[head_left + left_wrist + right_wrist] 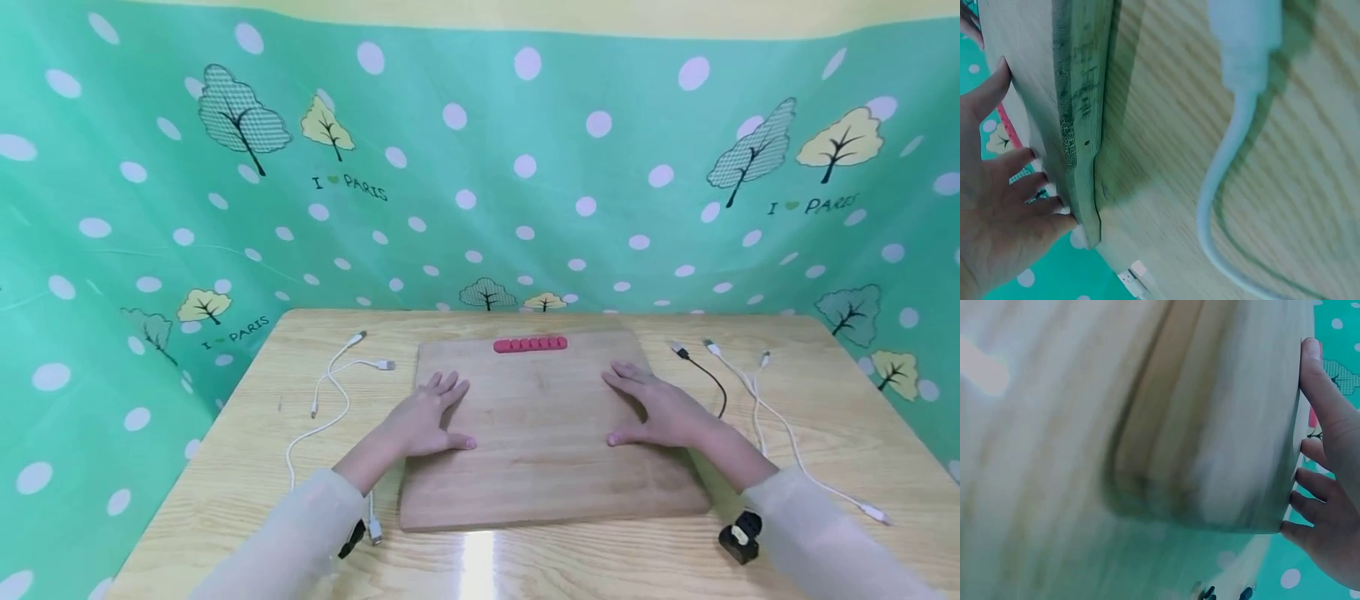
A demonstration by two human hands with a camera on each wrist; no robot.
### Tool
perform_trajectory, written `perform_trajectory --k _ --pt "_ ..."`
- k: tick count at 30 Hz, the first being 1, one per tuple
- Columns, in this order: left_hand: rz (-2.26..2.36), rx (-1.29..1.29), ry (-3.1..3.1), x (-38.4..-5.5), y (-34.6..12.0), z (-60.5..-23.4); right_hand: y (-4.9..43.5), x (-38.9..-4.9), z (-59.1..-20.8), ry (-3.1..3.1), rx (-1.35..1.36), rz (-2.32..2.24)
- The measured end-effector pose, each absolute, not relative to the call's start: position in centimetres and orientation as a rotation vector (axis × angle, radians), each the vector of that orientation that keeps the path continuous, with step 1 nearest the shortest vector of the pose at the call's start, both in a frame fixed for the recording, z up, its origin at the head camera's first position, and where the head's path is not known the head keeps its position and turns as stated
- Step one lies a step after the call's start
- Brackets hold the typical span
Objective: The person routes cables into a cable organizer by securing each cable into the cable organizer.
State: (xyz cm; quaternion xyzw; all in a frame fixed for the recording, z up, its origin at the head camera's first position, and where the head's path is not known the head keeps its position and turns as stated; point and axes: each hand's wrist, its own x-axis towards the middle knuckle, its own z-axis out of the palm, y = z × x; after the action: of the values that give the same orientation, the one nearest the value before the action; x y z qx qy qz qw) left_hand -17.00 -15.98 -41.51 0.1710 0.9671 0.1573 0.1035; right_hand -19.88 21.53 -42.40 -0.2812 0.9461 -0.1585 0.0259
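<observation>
A wooden board [542, 433] lies flat on the table in the head view. My left hand [426, 419] rests on its left part, fingers spread and thumb pointing inward. On the right part rests my right hand [663, 410], also with fingers extended. In the left wrist view, the left fingertips [1005, 67] touch the board's top face. The right wrist view has the right fingertips [1311, 353] on the same face near a rounded corner. Between the hands, at the board's far edge, sits a red strip [530, 344] with several segments.
White USB cables [347, 400] lie left of the board, one plug [375, 530] by its near left corner. To the right are a short black USB cable [705, 371] and white cables [787, 429]. A green dotted cloth [525, 208] hangs behind the wooden table [247, 467].
</observation>
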Motion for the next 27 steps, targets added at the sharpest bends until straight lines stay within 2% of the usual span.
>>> perform_trajectory --k 27 --pt "0.530 0.538 2.792 -19.4 -16.1 -41.5 21.7 -19.5 -42.1 2.908 -0.784 -0.549"
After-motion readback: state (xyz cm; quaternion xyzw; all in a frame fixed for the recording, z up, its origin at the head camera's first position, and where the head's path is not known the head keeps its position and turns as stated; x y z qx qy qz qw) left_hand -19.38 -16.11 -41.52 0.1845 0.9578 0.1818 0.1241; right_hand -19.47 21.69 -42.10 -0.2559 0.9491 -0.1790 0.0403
